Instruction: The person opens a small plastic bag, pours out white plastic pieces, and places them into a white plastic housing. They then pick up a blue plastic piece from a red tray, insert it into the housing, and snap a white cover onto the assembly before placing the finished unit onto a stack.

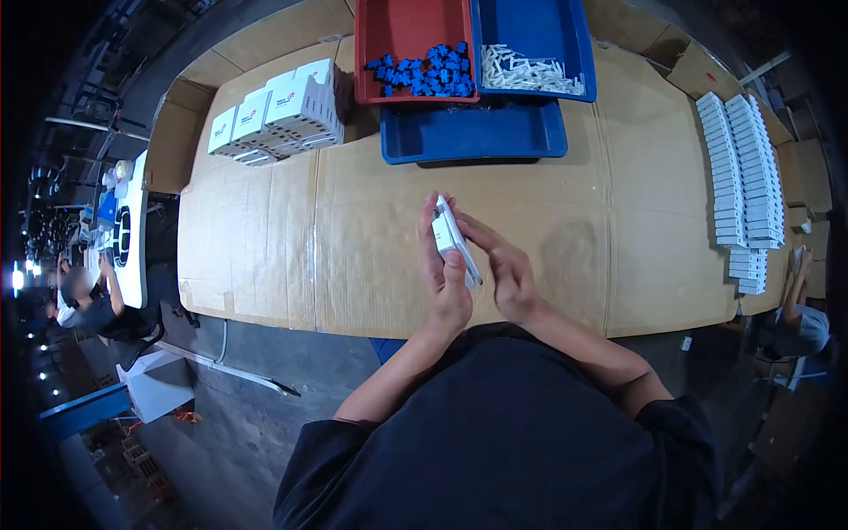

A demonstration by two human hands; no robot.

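Note:
A flat white piece (454, 237) is held upright and tilted above the cardboard-covered table (371, 265), in front of my body. My left hand (446, 274) grips it from the left, with the thumb across its near face and the fingers along its far side. My right hand (505, 269) is at its right side; the fingertips reach the piece's upper edge, and the palm stands away from it. Small markings show on the piece, too small to read.
Stacked white boxes (287, 99) stand at the back left. A red bin (415, 26) holds blue parts, a blue bin (534, 22) white parts; a lower blue tray (473, 132) is in front. White pieces (733, 168) are stacked right. People are at both sides.

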